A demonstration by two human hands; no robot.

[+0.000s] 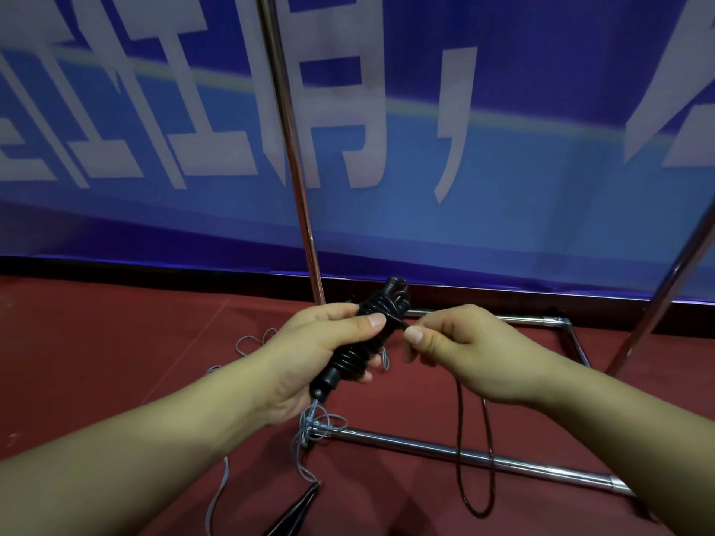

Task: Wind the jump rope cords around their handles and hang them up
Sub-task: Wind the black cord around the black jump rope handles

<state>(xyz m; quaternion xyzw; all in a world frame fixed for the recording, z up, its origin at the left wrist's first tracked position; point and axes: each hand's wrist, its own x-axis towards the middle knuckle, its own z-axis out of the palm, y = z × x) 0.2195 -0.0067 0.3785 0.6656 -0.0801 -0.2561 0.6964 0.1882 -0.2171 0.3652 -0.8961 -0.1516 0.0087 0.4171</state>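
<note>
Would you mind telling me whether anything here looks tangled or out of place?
Yes: a thin grey cord lies knotted around the corner of the chrome floor frame, trailing loose across the red floor.

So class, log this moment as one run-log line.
stage: winding | left hand: grips black handles | right hand: pinches black cord | loose loop hangs | grey rope on floor | hung: not yet
</note>
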